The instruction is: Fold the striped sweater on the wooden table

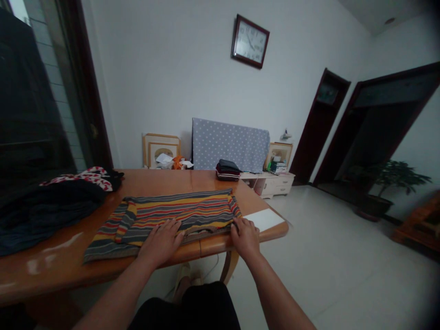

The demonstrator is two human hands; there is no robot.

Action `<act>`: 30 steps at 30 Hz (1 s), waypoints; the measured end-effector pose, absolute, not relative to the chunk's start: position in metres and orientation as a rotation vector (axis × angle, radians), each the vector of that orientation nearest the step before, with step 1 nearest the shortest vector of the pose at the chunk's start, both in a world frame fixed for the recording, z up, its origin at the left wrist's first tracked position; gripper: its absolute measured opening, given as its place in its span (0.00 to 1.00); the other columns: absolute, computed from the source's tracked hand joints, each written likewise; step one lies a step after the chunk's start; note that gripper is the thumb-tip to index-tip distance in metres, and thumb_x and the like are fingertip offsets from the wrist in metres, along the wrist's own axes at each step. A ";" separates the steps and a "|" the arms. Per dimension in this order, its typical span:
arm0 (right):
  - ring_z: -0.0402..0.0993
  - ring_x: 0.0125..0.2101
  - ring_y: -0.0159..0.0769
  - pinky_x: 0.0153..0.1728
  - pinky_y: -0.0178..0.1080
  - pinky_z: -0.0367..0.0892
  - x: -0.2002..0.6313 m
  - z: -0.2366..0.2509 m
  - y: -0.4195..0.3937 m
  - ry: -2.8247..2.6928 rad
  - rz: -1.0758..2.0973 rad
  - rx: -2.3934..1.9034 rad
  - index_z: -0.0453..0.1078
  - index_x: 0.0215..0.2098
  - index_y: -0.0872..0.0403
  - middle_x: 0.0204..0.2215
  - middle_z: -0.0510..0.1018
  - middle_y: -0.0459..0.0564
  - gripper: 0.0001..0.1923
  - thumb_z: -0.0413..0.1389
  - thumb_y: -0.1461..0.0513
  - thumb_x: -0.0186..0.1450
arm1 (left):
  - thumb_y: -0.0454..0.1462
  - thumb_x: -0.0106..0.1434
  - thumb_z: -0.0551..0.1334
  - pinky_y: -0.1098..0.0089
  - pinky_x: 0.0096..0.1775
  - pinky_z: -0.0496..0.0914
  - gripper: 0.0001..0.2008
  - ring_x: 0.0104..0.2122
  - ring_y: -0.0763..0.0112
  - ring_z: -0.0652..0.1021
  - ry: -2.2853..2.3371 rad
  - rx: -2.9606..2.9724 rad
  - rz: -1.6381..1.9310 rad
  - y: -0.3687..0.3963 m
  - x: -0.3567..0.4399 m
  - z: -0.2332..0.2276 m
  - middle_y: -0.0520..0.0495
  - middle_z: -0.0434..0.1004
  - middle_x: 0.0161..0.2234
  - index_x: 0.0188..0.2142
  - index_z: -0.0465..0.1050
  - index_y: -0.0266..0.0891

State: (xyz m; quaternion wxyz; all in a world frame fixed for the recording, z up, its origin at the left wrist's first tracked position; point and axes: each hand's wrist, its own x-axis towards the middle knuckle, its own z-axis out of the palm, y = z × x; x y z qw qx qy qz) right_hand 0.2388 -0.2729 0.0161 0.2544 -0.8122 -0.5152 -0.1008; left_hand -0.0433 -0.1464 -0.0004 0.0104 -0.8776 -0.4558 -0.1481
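Observation:
A striped shirt (pixel 178 211) in yellow, grey and red lies on the wooden table, its far and side edges folded inward. My left hand (pixel 161 240) rests flat on its near part, fingers stretched out over the cloth. At the near right corner my right hand (pixel 245 233) is closed on the shirt's edge, its fingers bent over the fabric. What lies under the right fingers is partly hidden. The shirt's left end spreads wider toward the table's front edge.
Dark clothes (pixel 51 211) and a red-and-white patterned cloth (pixel 92 178) are heaped at the left. A folded stack of clothes (pixel 227 170) stands at the far edge. A white sheet (pixel 264 220) lies on the table's (pixel 161 176) right corner. Behind are a white cabinet (pixel 275 185) and a dotted cover (pixel 230 144).

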 end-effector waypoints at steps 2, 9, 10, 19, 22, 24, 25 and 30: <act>0.66 0.51 0.46 0.49 0.47 0.55 0.241 0.015 -0.272 -1.436 -0.239 -2.253 0.74 0.52 0.46 0.50 0.76 0.52 0.17 0.49 0.53 0.70 | 0.51 0.71 0.47 0.48 0.64 0.53 0.30 0.67 0.51 0.59 -1.437 -2.737 -0.451 -0.147 -0.044 0.001 0.40 0.59 0.67 0.65 0.64 0.39; 0.69 0.50 0.46 0.51 0.48 0.56 0.247 0.022 -0.262 -1.390 -0.223 -2.274 0.76 0.46 0.49 0.46 0.79 0.54 0.19 0.46 0.53 0.72 | 0.51 0.71 0.47 0.49 0.64 0.53 0.30 0.67 0.52 0.60 -1.439 -2.726 -0.454 -0.149 -0.044 0.001 0.41 0.60 0.67 0.65 0.64 0.40; 0.70 0.50 0.45 0.52 0.46 0.56 0.247 0.025 -0.258 -1.413 -0.221 -2.247 0.75 0.48 0.49 0.47 0.78 0.54 0.19 0.45 0.53 0.72 | 0.51 0.71 0.47 0.50 0.64 0.54 0.30 0.67 0.52 0.60 -1.439 -2.725 -0.455 -0.149 -0.044 0.001 0.41 0.60 0.67 0.65 0.64 0.40; 0.49 0.68 0.49 0.65 0.51 0.44 0.252 0.004 -0.222 -1.727 -0.009 -2.319 0.61 0.66 0.58 0.68 0.58 0.59 0.32 0.41 0.48 0.71 | 0.52 0.71 0.45 0.49 0.64 0.52 0.30 0.67 0.52 0.59 -1.470 -2.736 -0.494 -0.150 -0.045 -0.001 0.42 0.60 0.67 0.65 0.65 0.42; 0.47 0.69 0.49 0.66 0.55 0.40 0.256 -0.004 -0.221 -1.705 0.041 -2.395 0.57 0.68 0.57 0.69 0.55 0.57 0.35 0.38 0.47 0.71 | 0.52 0.71 0.45 0.49 0.65 0.51 0.30 0.67 0.53 0.59 -1.472 -2.752 -0.492 -0.151 -0.046 -0.001 0.42 0.59 0.67 0.65 0.64 0.42; 0.45 0.69 0.48 0.66 0.57 0.38 0.258 -0.007 -0.221 -1.693 0.039 -2.426 0.55 0.69 0.56 0.69 0.54 0.56 0.35 0.38 0.46 0.71 | 0.52 0.71 0.45 0.49 0.65 0.50 0.30 0.67 0.53 0.58 -1.475 -2.757 -0.500 -0.152 -0.046 -0.001 0.42 0.59 0.67 0.65 0.64 0.42; 0.44 0.69 0.47 0.66 0.57 0.38 0.258 -0.007 -0.221 -1.691 0.034 -2.439 0.54 0.70 0.56 0.69 0.54 0.56 0.35 0.37 0.46 0.71 | 0.52 0.71 0.45 0.49 0.65 0.50 0.30 0.67 0.53 0.58 -1.481 -2.757 -0.505 -0.152 -0.046 -0.001 0.42 0.59 0.67 0.65 0.64 0.42; 0.45 0.69 0.48 0.65 0.59 0.38 0.256 -0.007 -0.222 -1.714 0.017 -2.494 0.54 0.70 0.56 0.70 0.54 0.57 0.35 0.37 0.47 0.71 | 0.53 0.71 0.45 0.48 0.65 0.48 0.30 0.67 0.53 0.58 -1.507 -2.785 -0.534 -0.157 -0.047 0.000 0.42 0.58 0.68 0.65 0.63 0.43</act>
